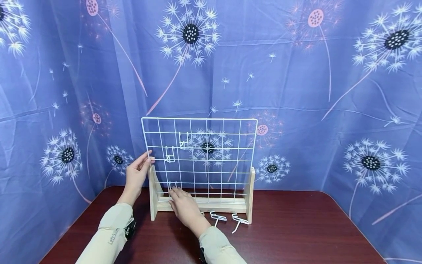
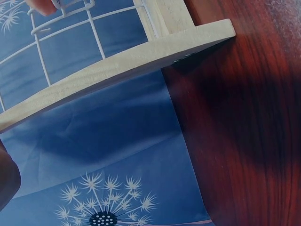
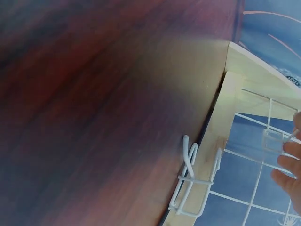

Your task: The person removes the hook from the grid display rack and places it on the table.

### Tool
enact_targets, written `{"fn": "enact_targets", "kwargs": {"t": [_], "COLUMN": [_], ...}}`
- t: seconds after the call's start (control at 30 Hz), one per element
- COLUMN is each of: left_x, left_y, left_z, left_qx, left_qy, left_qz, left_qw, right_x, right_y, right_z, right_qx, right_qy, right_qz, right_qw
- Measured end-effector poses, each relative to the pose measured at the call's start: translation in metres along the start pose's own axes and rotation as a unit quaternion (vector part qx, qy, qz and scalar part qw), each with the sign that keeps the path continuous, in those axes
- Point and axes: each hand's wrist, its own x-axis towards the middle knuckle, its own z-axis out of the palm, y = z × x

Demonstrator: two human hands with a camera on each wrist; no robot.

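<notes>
A white wire grid panel [image 1: 199,171] stands upright in a pale wooden stand [image 1: 249,194]. My left hand [image 1: 136,176] grips the panel's left edge between thumb and fingers, just above the stand's side post. Low on the left of the grid, my right hand [image 1: 186,207] pinches a white wire hook [image 3: 273,140] against the wires; the fingers cover most of it in the head view. Higher up, two more white hooks hang on the grid, an upper hook [image 1: 184,145] and a lower-left hook [image 1: 169,158].
Loose on the dark red table [image 1: 296,227] in front of the stand lie a white hook [image 1: 218,217] and another hook [image 1: 240,220]. Part of a further one shows beside my right hand. A blue dandelion-print curtain [image 1: 296,91] encloses the back and sides.
</notes>
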Motion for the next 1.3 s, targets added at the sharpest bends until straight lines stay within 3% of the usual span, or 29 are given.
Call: {"fn": "enact_targets", "kwargs": {"t": [0.63,1.3], "left_x": [-0.0015,-0.0017], "left_y": [0.0008,0.0025], "left_z": [0.0005,0.0009], "left_qx": [-0.004,-0.002], "left_qy": [0.002,0.004], "left_qz": [0.005,0.005], "left_qw": [1.0000,1.0000], "right_x": [0.0015,0.0048], "right_y": [-0.0009,-0.0002], "right_z": [0.0005,0.0004], "right_qx": [0.022,0.039], "right_qy": [0.010,0.116], "right_qz": [0.003,-0.025], "right_qw": [0.9997,0.9922]}}
